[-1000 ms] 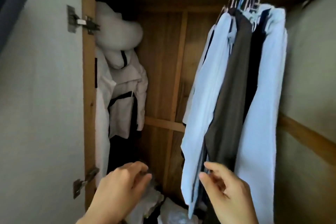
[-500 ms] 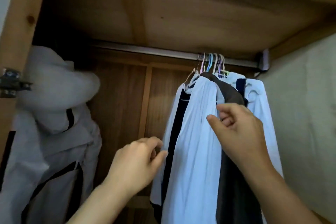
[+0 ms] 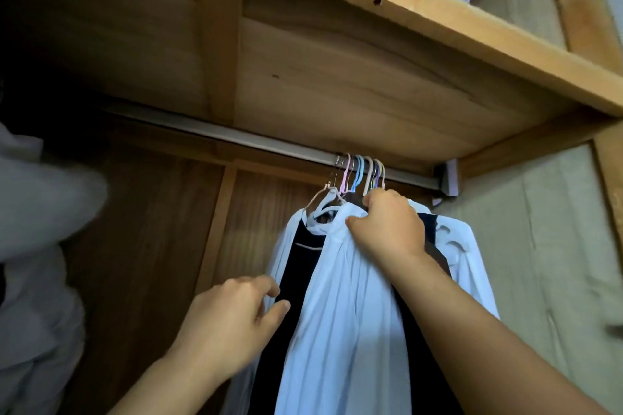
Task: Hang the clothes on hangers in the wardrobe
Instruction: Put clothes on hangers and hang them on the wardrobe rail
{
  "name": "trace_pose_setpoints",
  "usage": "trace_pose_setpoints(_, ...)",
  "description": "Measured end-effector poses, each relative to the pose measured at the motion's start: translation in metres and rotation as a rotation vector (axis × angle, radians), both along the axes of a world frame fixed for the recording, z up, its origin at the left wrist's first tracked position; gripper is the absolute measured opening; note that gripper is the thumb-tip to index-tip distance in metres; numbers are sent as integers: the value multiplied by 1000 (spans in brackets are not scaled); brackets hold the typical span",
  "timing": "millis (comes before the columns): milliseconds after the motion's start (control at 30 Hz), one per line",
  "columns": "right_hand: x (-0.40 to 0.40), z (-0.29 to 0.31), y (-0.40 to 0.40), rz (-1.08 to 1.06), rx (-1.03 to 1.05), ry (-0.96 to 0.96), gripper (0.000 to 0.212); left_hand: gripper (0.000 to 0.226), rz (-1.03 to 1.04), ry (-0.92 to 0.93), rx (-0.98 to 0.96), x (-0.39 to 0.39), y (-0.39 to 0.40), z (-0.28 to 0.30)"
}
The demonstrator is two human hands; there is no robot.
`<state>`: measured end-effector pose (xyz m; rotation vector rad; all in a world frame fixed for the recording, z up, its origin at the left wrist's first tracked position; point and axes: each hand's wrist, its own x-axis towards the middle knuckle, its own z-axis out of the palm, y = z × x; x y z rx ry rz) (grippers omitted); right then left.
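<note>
Up top, right hand (image 3: 387,229) fingers curl around the hanger necks (image 3: 365,178) under the rail (image 3: 236,138); left hand (image 3: 229,317) fingers loosely bent, brushing a dark garment (image 3: 300,266).

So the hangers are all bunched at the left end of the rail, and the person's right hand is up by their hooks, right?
Not quite: the head view shows the hangers bunched at the right end of the rail, near its bracket. The right hand is indeed up by their hooks.

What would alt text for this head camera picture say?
A person's right hand grips the tops of clothes hanging from pastel hangers on a wardrobe rail; the left hand reaches toward them below.
</note>
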<state>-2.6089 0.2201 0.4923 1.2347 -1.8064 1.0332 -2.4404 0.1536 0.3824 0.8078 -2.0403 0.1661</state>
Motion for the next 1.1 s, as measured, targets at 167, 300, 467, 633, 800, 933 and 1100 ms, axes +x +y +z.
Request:
trace_pose_setpoints(167, 6, 19, -20, -171, 93, -11, 15, 31, 3, 15, -9, -2, -17, 1)
trace_pose_setpoints(300, 0, 23, -27, -246, 137, 11, 12, 32, -7, -5, 9, -1, -25, 1)
trace_pose_setpoints(467, -17, 16, -29, -190, 130, 46, 17, 32, -11, -35, 24, 3, -29, 0)
trace_pose_setpoints(633, -37, 13, -28, -81, 105, 31, 14, 29, -33, -55, 65, 8, -35, 2)
trace_pose_setpoints(800, -55, 12, -27, 2, 92, 31, 18, 24, -43, -30, 59, 16, -41, 5)
trace_pose_setpoints(933, -62, 16, -25, 28, 58, 51, 17, 27, -24, -6, 81, 22, -41, 6)
trace_pose_setpoints(1100, -61, 28, -20, 25, 21, 123, 17, 29, -11, -23, 104, 31, -40, 3)
